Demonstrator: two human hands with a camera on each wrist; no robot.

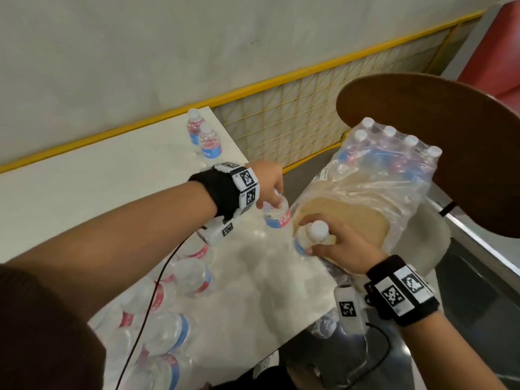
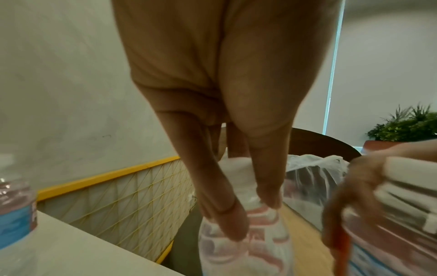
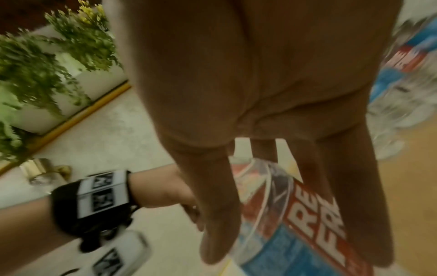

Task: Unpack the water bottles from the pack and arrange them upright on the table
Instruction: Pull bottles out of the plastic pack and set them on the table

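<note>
One bottle is gripped near its cap by the left hand, another bottle by the right hand (both beside the pack); next, upright placing on the tabletop is probably required.

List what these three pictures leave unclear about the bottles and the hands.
- Head view: the left hand covers the cap of its bottle.
- Head view: how many bottles remain in the pack; the wrap blurs them.
- Left wrist view: the table bottle is cut by the left edge.
- Right wrist view: the right hand hides the top of its bottle; motion blur.
</note>
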